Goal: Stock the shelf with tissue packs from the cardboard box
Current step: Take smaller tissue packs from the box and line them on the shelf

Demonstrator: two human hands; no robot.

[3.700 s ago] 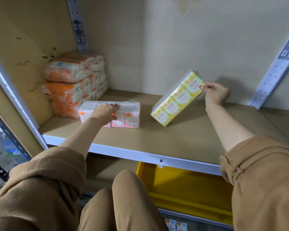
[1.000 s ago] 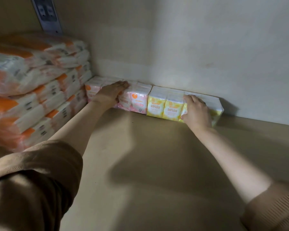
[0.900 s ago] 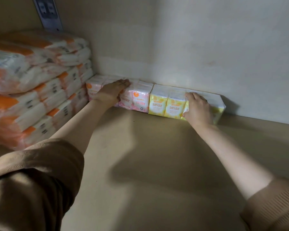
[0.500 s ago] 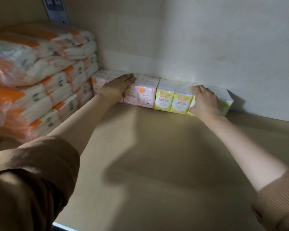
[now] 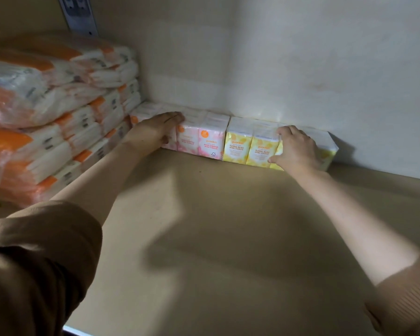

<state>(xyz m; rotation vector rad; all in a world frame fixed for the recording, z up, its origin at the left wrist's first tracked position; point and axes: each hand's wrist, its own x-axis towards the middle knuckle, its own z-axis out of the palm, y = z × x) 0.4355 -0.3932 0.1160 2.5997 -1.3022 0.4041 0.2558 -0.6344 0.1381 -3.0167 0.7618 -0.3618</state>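
1. My left hand (image 5: 155, 132) lies flat on the pink pack (image 5: 209, 141), fingers straight.
2. My right hand (image 5: 296, 149) curls its fingers round the yellow pack (image 5: 238, 144).
3. Both packs touch, at the back edge of the shelf (image 5: 204, 226).

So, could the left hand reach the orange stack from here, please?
Probably yes: the left hand rests on the pink pack right beside the orange stack, with nothing between them; the right hand grips the yellow pack.

Premises: retail shop or stockroom. Evidence: a board shelf (image 5: 204, 214) with a slotted metal upright (image 5: 79, 18), branded tissue packs (image 5: 211, 141) ranked along its back edge, and bulk orange packs (image 5: 58, 122) stacked at its left end.
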